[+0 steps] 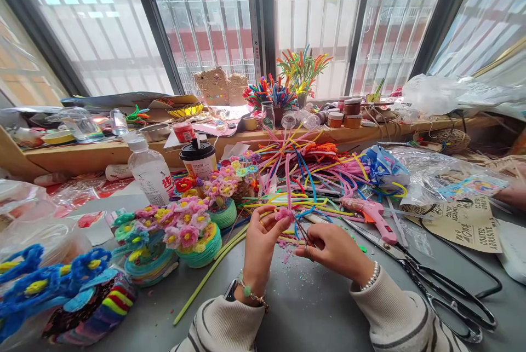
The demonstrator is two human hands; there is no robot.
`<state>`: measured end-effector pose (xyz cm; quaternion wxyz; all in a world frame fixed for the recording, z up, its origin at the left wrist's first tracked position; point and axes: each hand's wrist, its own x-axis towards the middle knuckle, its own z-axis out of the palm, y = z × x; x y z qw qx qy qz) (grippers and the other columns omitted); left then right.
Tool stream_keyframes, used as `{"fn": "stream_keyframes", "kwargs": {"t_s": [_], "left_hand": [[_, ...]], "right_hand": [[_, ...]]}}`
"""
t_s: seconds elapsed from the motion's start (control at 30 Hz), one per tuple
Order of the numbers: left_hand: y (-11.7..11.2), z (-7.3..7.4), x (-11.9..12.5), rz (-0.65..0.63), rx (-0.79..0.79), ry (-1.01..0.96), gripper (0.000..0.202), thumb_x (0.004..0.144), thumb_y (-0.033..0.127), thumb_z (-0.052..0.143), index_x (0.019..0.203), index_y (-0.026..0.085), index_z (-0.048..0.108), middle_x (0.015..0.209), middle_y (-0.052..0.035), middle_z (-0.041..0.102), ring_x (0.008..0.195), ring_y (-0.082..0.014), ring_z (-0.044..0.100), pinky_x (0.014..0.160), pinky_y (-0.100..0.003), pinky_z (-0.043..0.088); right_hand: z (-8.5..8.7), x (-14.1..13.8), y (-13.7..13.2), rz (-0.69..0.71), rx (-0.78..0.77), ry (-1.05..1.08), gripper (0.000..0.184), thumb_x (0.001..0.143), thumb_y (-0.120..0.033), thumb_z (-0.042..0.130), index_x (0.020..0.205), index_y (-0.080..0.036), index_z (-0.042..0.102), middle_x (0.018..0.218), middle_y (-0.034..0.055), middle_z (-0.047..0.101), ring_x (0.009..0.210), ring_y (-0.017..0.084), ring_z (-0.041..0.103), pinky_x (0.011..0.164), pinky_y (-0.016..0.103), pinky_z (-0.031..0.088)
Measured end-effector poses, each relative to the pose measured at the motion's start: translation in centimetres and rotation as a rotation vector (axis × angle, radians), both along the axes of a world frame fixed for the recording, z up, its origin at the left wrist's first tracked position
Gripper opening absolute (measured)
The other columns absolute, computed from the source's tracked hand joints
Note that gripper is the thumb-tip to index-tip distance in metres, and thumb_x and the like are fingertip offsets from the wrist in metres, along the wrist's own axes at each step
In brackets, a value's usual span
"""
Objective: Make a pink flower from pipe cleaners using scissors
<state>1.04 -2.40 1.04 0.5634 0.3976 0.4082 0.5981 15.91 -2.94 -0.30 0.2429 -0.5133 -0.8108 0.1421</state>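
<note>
My left hand (261,240) pinches a small pink pipe-cleaner flower (283,214) whose pink stem rises from it. My right hand (332,248) is closed on small scissors (303,231), their blades pointing up at the flower. Pink fluff scraps (287,253) lie on the grey table (304,308) under both hands. A long green pipe cleaner (207,278) lies to the left of my left wrist.
Yarn baskets of pipe-cleaner flowers (193,231) stand left, blue flowers (53,281) further left. A pile of coloured pipe cleaners (312,171), a pink glue gun (372,212), large black scissors (444,292), a bottle (150,171) and a cup (199,157) surround the hands.
</note>
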Motion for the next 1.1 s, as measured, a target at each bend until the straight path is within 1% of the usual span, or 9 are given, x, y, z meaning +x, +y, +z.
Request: {"fn": "stream_keyframes", "kwargs": {"t_s": [0.13, 0.27, 0.37, 0.43, 0.53, 0.63, 0.7, 0.87, 1.1], "left_hand": [[0.1, -0.1, -0.1, 0.009, 0.005, 0.011, 0.04, 0.057, 0.02, 0.068, 0.087, 0.017, 0.042, 0.076, -0.0031, 0.065, 0.075, -0.0158, 0.061, 0.069, -0.028, 0.046], [0.2, -0.2, -0.2, 0.028, 0.005, 0.044, 0.039, 0.058, 0.022, 0.068, 0.085, 0.018, 0.041, 0.075, -0.0027, 0.065, 0.075, -0.0155, 0.062, 0.069, -0.027, 0.046], [0.2, -0.1, -0.2, 0.022, -0.007, 0.032, 0.04, 0.057, 0.021, 0.069, 0.086, 0.018, 0.041, 0.076, -0.0033, 0.066, 0.075, -0.0158, 0.062, 0.069, -0.027, 0.046], [0.2, 0.0, -0.2, 0.01, -0.02, 0.022, 0.041, 0.057, 0.02, 0.069, 0.086, 0.017, 0.04, 0.076, -0.0038, 0.066, 0.074, -0.0158, 0.062, 0.068, -0.027, 0.046], [0.1, 0.0, -0.1, -0.013, -0.028, 0.035, 0.04, 0.057, 0.019, 0.069, 0.085, 0.017, 0.04, 0.074, -0.0034, 0.065, 0.073, -0.0153, 0.062, 0.063, -0.025, 0.047], [0.0, 0.0, 0.0, -0.051, -0.027, 0.058, 0.04, 0.057, 0.021, 0.069, 0.085, 0.017, 0.04, 0.072, -0.0028, 0.065, 0.07, -0.0151, 0.061, 0.059, -0.024, 0.048], [0.0, 0.0, 0.0, -0.07, -0.026, 0.063, 0.041, 0.057, 0.021, 0.069, 0.086, 0.017, 0.041, 0.071, -0.0029, 0.065, 0.069, -0.0151, 0.061, 0.058, -0.024, 0.047], [-0.1, 0.2, 0.0, -0.094, -0.01, 0.029, 0.041, 0.058, 0.021, 0.068, 0.088, 0.018, 0.04, 0.073, -0.0023, 0.066, 0.07, -0.0143, 0.061, 0.061, -0.024, 0.046], [-0.1, 0.1, -0.1, -0.106, 0.015, 0.031, 0.039, 0.06, 0.021, 0.067, 0.089, 0.019, 0.041, 0.074, -0.0024, 0.067, 0.07, -0.0152, 0.062, 0.061, -0.024, 0.047]], "right_hand": [[0.0, 0.3, 0.1, 0.014, 0.015, -0.003, 0.048, 0.069, -0.058, 0.046, 0.047, -0.016, 0.049, 0.047, -0.0036, 0.045, 0.046, 0.008, 0.035, 0.044, 0.021, 0.021], [-0.1, 0.6, 0.3, 0.037, 0.037, -0.017, 0.044, 0.073, -0.049, 0.048, 0.045, -0.016, 0.051, 0.045, -0.0033, 0.045, 0.047, 0.009, 0.037, 0.046, 0.021, 0.022], [-0.1, 0.9, 0.5, 0.022, 0.071, -0.052, 0.041, 0.076, -0.042, 0.048, 0.045, -0.016, 0.051, 0.045, -0.003, 0.045, 0.047, 0.009, 0.036, 0.046, 0.022, 0.022], [0.0, 1.1, 0.6, 0.001, 0.092, -0.066, 0.04, 0.077, -0.039, 0.048, 0.045, -0.016, 0.051, 0.045, -0.003, 0.044, 0.047, 0.009, 0.036, 0.046, 0.022, 0.021], [0.3, 1.4, 0.4, -0.019, 0.095, -0.064, 0.041, 0.074, -0.045, 0.049, 0.046, -0.016, 0.049, 0.045, -0.0034, 0.044, 0.046, 0.009, 0.035, 0.045, 0.021, 0.021], [0.6, 1.5, 0.1, -0.02, 0.052, -0.071, 0.043, 0.068, -0.056, 0.05, 0.051, -0.016, 0.051, 0.048, -0.0036, 0.047, 0.047, 0.008, 0.037, 0.045, 0.02, 0.021], [0.7, 1.5, 0.0, -0.02, 0.022, -0.101, 0.044, 0.065, -0.06, 0.049, 0.054, -0.017, 0.053, 0.051, -0.0034, 0.049, 0.048, 0.009, 0.039, 0.045, 0.02, 0.021], [0.6, 1.7, 0.0, -0.027, -0.015, -0.152, 0.045, 0.062, -0.063, 0.05, 0.057, -0.018, 0.054, 0.054, -0.0029, 0.052, 0.05, 0.01, 0.042, 0.045, 0.021, 0.021], [0.8, 1.8, -0.1, -0.072, 0.048, -0.185, 0.048, 0.062, -0.065, 0.046, 0.061, -0.018, 0.053, 0.06, 0.0005, 0.057, 0.055, 0.014, 0.049, 0.046, 0.022, 0.022]]}}
